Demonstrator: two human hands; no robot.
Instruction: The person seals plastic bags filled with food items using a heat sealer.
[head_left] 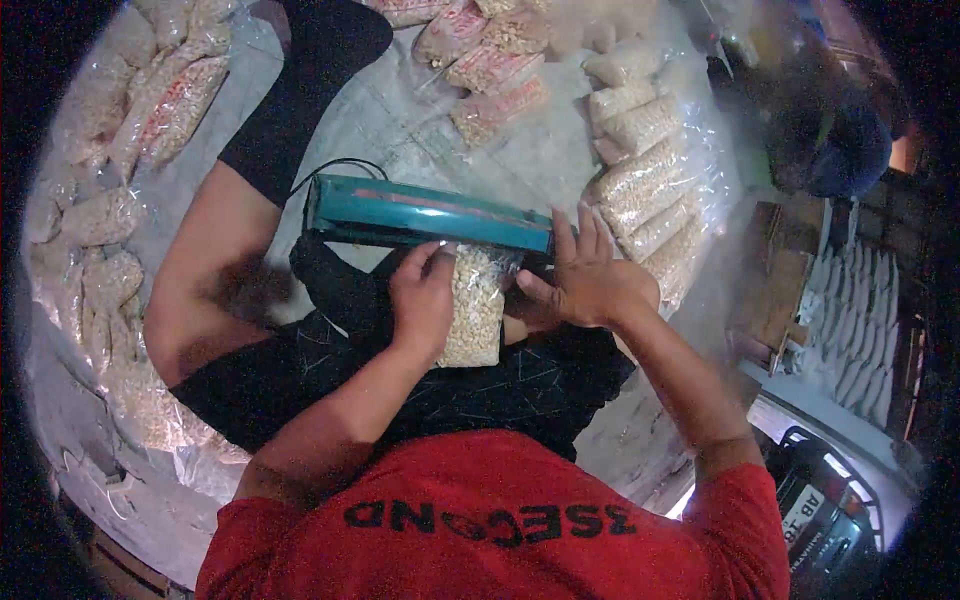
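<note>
Floor's pale grey sheet, bags on 3 sides. Person sits on it, legs folded, red shirt w/ black lettering, black shorts w/ thin pale lines, long black sock on L leg.

Long teal bar-shaped sealer sits crosswise in front of the lap, thin black cord by its L end.

Clear plastic bag of small pale pieces: over the lap, b/w the hands, top end up against near edge of sealer, filled part twd the shirt. Exact pos of bag mouth vs sealer: can't tell.

Left hand: mostly closed, fingers curled, gripping bag's L edge near top. Right hand: open, nothing gripped, fingers spread & fairly straight on R end of sealer, thumb out twd bag's top corner. Thumb contact w/ bag: can't tell.

Surroundings: filled clear bags w/ red print beyond sealer; row of plain filled bags far R; heap of filled bags on L, some red-printed. Lower R: dark vehicle w/ white no. plate. Above it, rows of slim pale items, too small to ID.
</note>
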